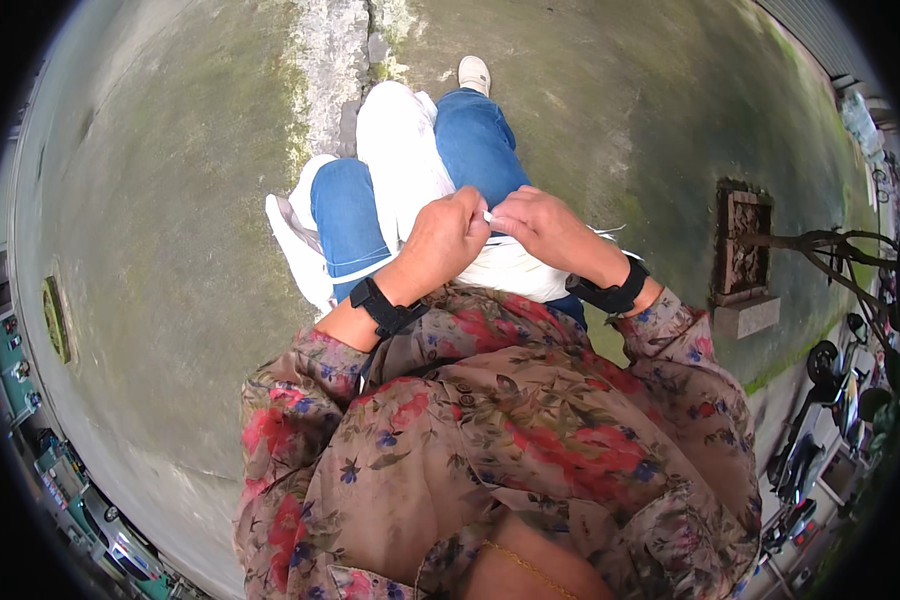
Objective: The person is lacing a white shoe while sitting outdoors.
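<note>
My left hand (444, 237) and my right hand (543, 226) meet over my lap, both with fingers closed in a pinch. Between the fingertips a small white piece (487, 216) shows; it looks like a bit of cloth or string, and most of it is hidden. White cloth (400, 150) lies across my knees and hangs down between the blue trouser legs (478, 140). More of this pale cloth (515, 270) is bunched under my right hand. Loose white strings (355, 274) trail from it on either side. Each wrist wears a black band.
Mossy concrete ground (190, 180) spreads around me, with a cracked pale strip (330, 70) ahead. To the right are a brick-edged planter (745, 245) with a thin bare tree (820, 242) and parked motorbikes (820, 420). A white shoe (474, 75) sticks out in front.
</note>
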`<state>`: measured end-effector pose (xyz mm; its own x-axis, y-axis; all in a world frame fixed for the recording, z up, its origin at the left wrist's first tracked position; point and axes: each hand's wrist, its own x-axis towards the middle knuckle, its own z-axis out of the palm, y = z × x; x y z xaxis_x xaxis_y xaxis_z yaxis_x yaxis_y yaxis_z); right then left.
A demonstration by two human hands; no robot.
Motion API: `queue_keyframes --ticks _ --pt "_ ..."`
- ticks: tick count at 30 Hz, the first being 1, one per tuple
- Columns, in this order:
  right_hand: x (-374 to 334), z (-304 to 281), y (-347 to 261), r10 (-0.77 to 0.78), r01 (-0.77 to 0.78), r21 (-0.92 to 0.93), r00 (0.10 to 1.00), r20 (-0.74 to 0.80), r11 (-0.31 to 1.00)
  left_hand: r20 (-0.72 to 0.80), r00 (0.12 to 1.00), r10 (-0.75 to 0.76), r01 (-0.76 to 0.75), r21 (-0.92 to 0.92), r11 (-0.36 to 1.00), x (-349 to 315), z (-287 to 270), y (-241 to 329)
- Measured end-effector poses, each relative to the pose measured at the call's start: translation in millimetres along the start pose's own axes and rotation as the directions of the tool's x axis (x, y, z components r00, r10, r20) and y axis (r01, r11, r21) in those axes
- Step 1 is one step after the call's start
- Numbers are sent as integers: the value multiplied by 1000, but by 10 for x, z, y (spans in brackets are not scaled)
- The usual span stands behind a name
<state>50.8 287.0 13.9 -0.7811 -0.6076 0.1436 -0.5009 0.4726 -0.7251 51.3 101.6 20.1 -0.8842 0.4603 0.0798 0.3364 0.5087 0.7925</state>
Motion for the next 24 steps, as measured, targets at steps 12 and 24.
queue_keyframes --ticks 12,24 --pt "711 -1515 -463 239 16 347 695 -678 938 334 929 -159 356 -690 631 -39 -1688 376" --pt "551 -113 -49 186 -162 188 976 -114 969 176 925 -337 350 -46 936 -163 -648 -351"
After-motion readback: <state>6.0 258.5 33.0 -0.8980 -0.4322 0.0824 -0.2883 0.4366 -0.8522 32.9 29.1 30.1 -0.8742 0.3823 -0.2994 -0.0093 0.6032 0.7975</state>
